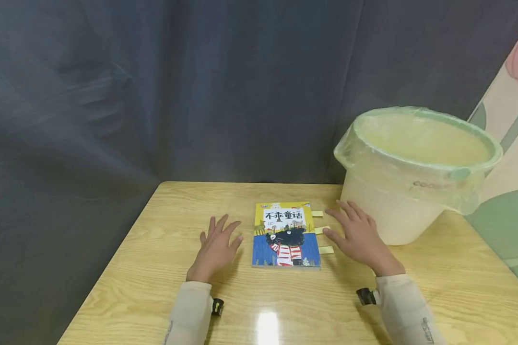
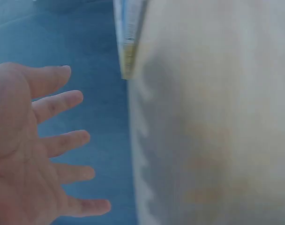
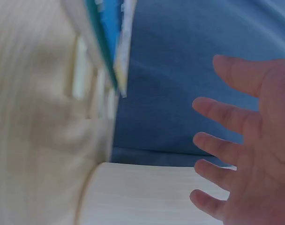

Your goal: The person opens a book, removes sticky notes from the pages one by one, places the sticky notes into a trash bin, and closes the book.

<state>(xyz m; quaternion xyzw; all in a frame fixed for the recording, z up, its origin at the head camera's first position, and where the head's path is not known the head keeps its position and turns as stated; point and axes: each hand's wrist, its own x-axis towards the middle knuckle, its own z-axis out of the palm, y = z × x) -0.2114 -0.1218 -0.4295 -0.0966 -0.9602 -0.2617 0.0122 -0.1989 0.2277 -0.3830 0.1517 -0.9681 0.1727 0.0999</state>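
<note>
A picture book (image 1: pixel 286 235) with a yellow and blue cover lies flat on the wooden table (image 1: pixel 155 268). Three pale yellow sticky tabs (image 1: pixel 326 250) stick out from its right edge. To the left of the book, my left hand (image 1: pixel 216 249) is held with fingers spread and holds nothing. On the other side my right hand (image 1: pixel 357 235) is spread too, its thumb and forefinger overlapping the tab ends in the head view. Both wrist views show the palms bare, with the book (image 2: pixel 129 42) standing apart from the left fingers and the book's edge (image 3: pixel 105 42) apart from the right ones.
A large pale bucket (image 1: pixel 384 206) with a green rim, lined with a thin translucent bag (image 1: pixel 462 191), stands right behind my right hand. A dark blue curtain (image 1: pixel 250 96) hangs along the table's back edge. At the far right is a floral patterned wall (image 1: pixel 513 191).
</note>
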